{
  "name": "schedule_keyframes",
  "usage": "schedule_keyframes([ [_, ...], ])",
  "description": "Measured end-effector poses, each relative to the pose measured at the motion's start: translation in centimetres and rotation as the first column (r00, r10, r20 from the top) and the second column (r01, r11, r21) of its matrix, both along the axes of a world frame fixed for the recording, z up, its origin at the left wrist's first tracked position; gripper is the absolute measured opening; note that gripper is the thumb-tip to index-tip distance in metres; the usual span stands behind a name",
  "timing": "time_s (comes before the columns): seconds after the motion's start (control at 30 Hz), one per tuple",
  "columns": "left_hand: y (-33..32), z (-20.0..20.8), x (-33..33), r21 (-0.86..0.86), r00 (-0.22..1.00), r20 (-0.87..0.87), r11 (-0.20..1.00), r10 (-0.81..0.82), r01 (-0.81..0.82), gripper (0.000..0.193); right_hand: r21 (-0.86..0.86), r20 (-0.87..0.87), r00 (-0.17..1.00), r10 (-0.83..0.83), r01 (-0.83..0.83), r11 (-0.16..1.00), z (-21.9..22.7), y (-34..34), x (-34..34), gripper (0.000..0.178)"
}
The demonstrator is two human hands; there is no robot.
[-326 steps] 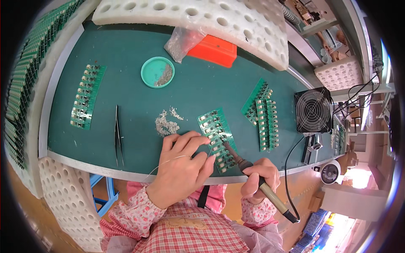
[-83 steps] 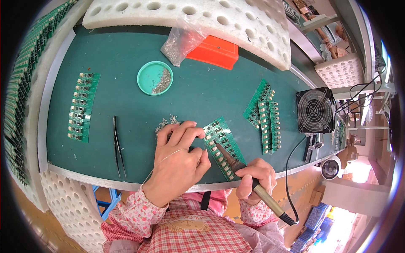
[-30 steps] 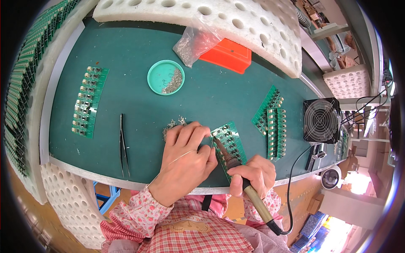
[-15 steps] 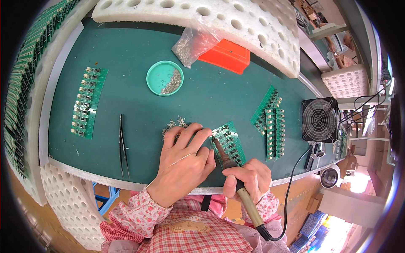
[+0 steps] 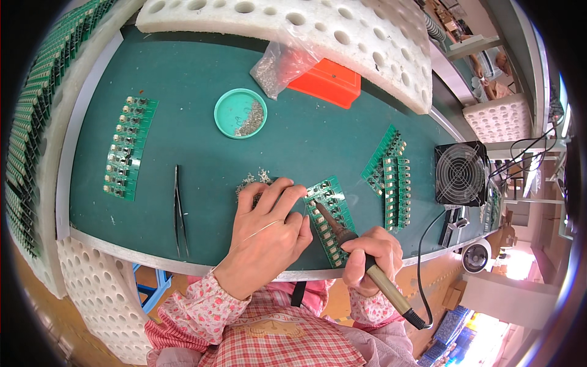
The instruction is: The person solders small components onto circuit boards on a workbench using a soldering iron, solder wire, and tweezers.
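Note:
My right hand is closed round the handle of a soldering iron, whose tip rests near the upper left part of a green circuit board with rows of small parts. My left hand lies at the board's left edge, its index finger and thumb drawn together; whatever they pinch is too small to make out. A thin pale strand crosses the back of this hand. Just beyond its fingers sits a heap of tiny metal parts, partly hidden. Tweezers lie to the left.
More circuit boards lie at left and right. A round green dish holds tiny parts, near a plastic bag and red box. Perforated white foam borders the far side. A fan stands right; the iron's cord trails nearby.
My right hand and the soldering iron have shifted right, and the iron's tip has moved slightly right and down on the board. The left hand has stayed nearly still.

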State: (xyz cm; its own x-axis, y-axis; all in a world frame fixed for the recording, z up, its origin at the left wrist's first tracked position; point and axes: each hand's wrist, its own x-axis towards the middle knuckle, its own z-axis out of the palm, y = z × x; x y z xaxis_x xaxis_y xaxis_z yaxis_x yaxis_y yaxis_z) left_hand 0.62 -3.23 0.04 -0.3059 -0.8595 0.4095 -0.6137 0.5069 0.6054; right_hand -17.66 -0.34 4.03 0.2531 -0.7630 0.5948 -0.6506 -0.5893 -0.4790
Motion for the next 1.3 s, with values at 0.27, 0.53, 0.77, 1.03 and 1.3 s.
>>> schedule_keyframes([
  [0.27, 0.0, 0.0, -0.1, -0.002, 1.0, -0.012, 1.0, 0.005, -0.005, 0.017, 0.026, -0.06, 0.998, 0.01, -0.009, 1.0, -0.1, -0.3, 0.5, 0.006],
  [0.53, -0.1, -0.3, -0.1, -0.006, 1.0, -0.022, 1.0, 0.008, -0.008, 0.016, -0.057, -0.16, 0.986, 0.045, -0.055, 0.997, -0.7, 0.1, 1.4, 0.012],
  [0.77, -0.2, 0.0, -0.2, -0.008, 1.0, -0.022, 1.0, 0.001, -0.002, 0.017, -0.043, 0.063, 0.996, -0.056, 0.059, 0.997, -0.3, 0.3, 0.0, 0.007],
  [1.03, -0.3, -0.3, -0.4, -0.014, 1.0, 0.003, 1.0, 0.024, -0.024, 0.018, -0.018, 0.07, 0.996, -0.047, 0.048, 0.999, -0.9, 0.1, -0.3, 0.007],
  [1.3, -0.4, -0.3, -0.5, -0.016, 1.0, 0.024, 1.0, 0.02, -0.02, 0.018, 0.013, 0.066, 0.998, -0.002, 0.001, 1.0, -0.8, -0.3, -0.2, 0.006],
])
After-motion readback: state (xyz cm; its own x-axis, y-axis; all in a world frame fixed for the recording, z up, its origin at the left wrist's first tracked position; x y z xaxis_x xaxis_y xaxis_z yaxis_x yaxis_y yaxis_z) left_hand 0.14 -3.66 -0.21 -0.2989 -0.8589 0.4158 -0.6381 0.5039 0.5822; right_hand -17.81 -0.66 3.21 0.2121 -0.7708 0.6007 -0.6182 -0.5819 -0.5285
